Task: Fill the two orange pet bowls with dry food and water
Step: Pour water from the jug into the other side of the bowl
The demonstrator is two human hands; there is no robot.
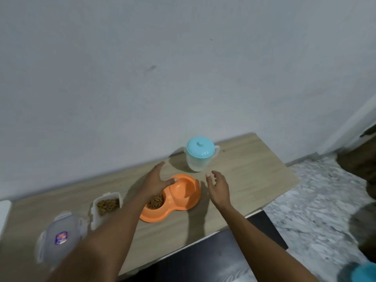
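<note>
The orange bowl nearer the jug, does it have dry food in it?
No: the orange bowl beside the jug shows bare plastic, while the dry food lies in the other bowl.

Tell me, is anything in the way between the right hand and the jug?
Nothing visible is. The right hand hovers open, with only bare table between it and the jug. The orange bowls lie to its left, out of the path.
</note>
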